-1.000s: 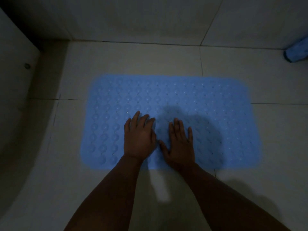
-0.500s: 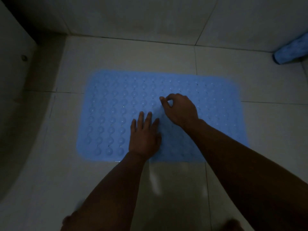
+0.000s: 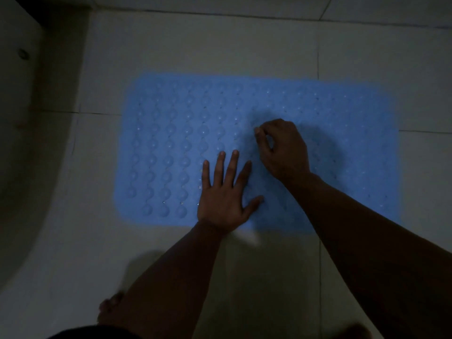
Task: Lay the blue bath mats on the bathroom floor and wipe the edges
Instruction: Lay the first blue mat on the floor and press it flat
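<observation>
On the tiled floor [image 3: 220, 52], the studded blue bath mat [image 3: 171, 133] is lying flat, left hand [image 3: 226, 194] pressing it with fingers spread, right hand [image 3: 285, 149] curling, its grasp indeterminate.

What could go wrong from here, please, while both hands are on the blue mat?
The right hand has its fingers curled at the blue mat; if it pinches and lifts, a ridge could form beside the flat left hand. The mat lies across tile joints of the floor, so its bumps may seat unevenly there. The dim light could hide a lifted edge.
</observation>
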Demonstrator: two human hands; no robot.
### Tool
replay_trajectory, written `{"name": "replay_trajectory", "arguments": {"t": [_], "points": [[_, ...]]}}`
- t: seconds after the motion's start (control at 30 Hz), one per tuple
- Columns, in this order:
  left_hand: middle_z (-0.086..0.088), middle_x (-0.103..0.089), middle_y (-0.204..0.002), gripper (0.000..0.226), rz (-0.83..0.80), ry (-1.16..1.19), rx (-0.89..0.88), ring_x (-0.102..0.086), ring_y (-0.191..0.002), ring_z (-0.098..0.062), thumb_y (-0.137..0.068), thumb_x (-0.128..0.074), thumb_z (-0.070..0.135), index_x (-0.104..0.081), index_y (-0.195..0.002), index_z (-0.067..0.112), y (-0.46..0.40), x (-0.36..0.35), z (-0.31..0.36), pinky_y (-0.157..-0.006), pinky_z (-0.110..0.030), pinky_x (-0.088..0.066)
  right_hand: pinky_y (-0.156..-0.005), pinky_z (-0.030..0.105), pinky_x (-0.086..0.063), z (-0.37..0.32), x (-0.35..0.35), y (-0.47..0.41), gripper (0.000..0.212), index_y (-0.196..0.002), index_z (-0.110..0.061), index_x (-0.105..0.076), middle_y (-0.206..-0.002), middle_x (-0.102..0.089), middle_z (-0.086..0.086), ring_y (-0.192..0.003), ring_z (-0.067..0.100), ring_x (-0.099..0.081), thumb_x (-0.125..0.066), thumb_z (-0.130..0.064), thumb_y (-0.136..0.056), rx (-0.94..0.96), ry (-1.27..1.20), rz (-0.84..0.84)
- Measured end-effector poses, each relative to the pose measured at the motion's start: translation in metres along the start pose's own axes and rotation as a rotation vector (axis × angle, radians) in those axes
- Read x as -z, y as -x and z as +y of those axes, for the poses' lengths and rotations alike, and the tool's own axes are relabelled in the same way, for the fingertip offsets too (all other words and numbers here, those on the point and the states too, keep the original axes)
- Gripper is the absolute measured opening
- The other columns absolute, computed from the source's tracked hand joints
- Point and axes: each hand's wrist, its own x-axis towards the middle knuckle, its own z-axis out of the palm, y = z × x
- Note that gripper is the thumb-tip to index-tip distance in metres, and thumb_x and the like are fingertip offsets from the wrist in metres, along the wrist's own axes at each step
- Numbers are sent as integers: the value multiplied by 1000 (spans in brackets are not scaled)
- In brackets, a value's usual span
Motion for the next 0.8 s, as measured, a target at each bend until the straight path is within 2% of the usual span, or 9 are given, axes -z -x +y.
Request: {"name": "replay_trajectory", "arguments": {"t": [0.2, 0.33, 0.37, 0.43, 0.5, 0.57, 0.63, 0.73, 0.8], "points": [[-7, -1, -172, 104, -61, 20, 15, 7, -158, -34, -83, -32, 92, -18, -163, 27, 1, 3, -1, -122, -65, -1, -83, 31, -48, 7, 3, -2, 34, -96, -15, -72, -97, -68, 2, -98, 22, -61, -48, -38, -103, 41, -38, -35], [-1, 8, -172, 102, -173, 124, 36, 16, -157, -29, -81, -30, 92, -12, -163, 34, -5, 19, -3, -122, -62, 9, -81, 37, -50, -9, 21, -12, 38, -95, -15, -72, -96, -68, 6, -97, 27, -62, -46, -43, -101, 14, -25, -89], [0, 5, -172, 96, -203, 186, 38, 12, -158, -28, -83, -30, 89, -17, -161, 35, -7, 24, -7, -123, -61, 7, -80, 39, -50, -18, 23, -17, 39, -94, -15, -71, -95, -68, 7, -96, 29, -62, -46, -44, -101, 8, -9, -109], [-4, -29, -166, 76, -159, 268, 1, -19, -155, -31, -90, -37, 73, -44, -151, 29, -10, 39, -22, -121, -61, -20, -79, 38, -47, -37, 22, -25, 41, -90, -16, -69, -93, -67, 9, -94, 31, -62, -44, -48, -99, -4, 23, -151], [-6, -60, -141, 54, -12, 227, -15, -46, -140, -37, -92, -46, 52, -63, -132, 20, -5, 52, -47, -105, -54, -43, -77, 38, -45, -58, 16, -27, 40, -88, -18, -68, -90, -65, 9, -92, 32, -62, -43, -49, -97, -5, 11, -188], [-6, -65, -131, 49, 52, 159, 77, -48, -137, -39, -88, -46, 42, -66, -125, 18, 6, 62, -80, -102, -51, -44, -75, 37, -47, -80, 3, -19, 35, -86, -20, -68, -90, -66, 8, -90, 31, -63, -47, -46, -96, -8, -28, -204], [-8, -64, -134, 52, 62, 99, 190, -44, -141, -40, -85, -44, 41, -66, -126, 18, 18, 71, -112, -103, -52, -41, -76, 37, -51, -100, -16, -1, 30, -89, -19, -69, -92, -68, 8, -91, 32, -66, -51, -42, -95, -21, -70, -209], [-11, -60, -139, 48, 84, 33, 316, -38, -145, -40, -88, -50, 34, -61, -132, 17, 32, 80, -149, -105, -54, -39, -88, 44, -56, -126, -54, 38, 36, -109, -18, -72, -110, -71, 9, -109, 32, -67, -50, -41, -92, 38, -105, -218], [-12, -56, -144, 46, 87, 45, 381, -33, -147, -39, -94, -55, 29, -56, -139, 17, 38, 83, -162, -108, -57, -36, -110, 56, -41, -138, -81, 66, 56, -134, -14, -61, -141, -58, 13, -139, 33, -48, -42, -49, -94, 78, 8, -323]]}}
